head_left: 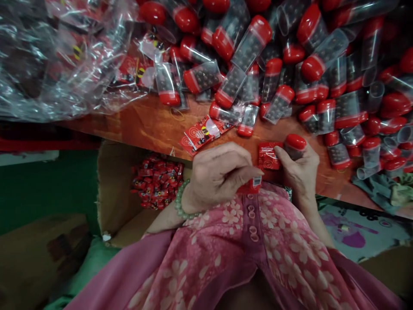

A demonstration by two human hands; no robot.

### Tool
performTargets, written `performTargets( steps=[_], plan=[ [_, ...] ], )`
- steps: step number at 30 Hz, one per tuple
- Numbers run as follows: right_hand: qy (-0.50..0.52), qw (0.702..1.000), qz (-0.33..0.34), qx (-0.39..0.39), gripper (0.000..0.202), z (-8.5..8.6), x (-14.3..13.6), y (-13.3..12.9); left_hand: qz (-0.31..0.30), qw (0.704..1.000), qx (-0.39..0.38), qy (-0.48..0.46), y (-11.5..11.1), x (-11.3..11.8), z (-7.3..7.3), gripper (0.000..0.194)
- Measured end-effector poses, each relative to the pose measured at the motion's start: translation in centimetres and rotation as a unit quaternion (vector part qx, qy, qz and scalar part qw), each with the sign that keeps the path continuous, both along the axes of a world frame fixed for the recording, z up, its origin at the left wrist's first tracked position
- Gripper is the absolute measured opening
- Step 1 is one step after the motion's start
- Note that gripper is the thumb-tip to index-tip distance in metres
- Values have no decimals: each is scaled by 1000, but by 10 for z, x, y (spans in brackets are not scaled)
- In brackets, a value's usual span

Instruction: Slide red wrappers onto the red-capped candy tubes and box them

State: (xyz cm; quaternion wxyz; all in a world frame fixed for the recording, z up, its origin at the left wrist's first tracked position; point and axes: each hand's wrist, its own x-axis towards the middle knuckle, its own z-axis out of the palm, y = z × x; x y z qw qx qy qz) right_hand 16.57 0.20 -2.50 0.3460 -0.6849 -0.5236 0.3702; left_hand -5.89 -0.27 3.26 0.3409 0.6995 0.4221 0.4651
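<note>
In front of my chest, my left hand [219, 172] is closed, thumb and fingers pinching a small red printed packet [250, 186] with a barcode on one end. My right hand [301, 165] is wrapped round a clear plastic bottle with a red cap [295, 142]; most of its body is hidden in the palm. The right thumb touches the edge of a red printed card [269, 155] at the table's near side. Just beyond my left hand, several flat red cards with a yellow-and-black figure [204, 133] lie on the table.
A big pile of red-capped clear bottles with dark pellets [241, 47] covers the far side of the orange-brown table [138, 125]. Crumpled clear plastic bags [74, 64] lie at left. Below, a cardboard box [109, 193] holds many red packets [158, 181]. Cloth [374, 189] lies at right.
</note>
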Motion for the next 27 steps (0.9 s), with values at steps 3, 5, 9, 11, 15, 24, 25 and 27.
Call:
performTargets(
  steps=[3,5,9,11,15,24,25,27],
  plan=[
    [72,996,-59,-19,21,-7,-14,-3,-53,998,-1,19,1,3,-18,21],
    [99,992,-80,-26,21,-9,-23,-4,-101,994,8,45,0,8,-33,24],
    [109,991,-75,-13,20,-8,-33,-4,-124,981,44,140,-2,14,-61,29],
    [96,994,-44,-12,20,-5,-31,-3,-124,975,51,180,-2,14,-70,27],
    [50,999,-2,-18,17,-1,-12,-3,-135,964,77,216,-3,13,-75,21],
    [-152,975,151,53,7,1,1,7,-165,955,93,228,7,8,-77,17],
    [-157,973,162,53,8,0,-2,7,-167,953,92,234,9,6,-77,18],
    [-148,970,189,33,8,1,-6,5,-160,953,90,242,13,2,-75,22]
  ],
)
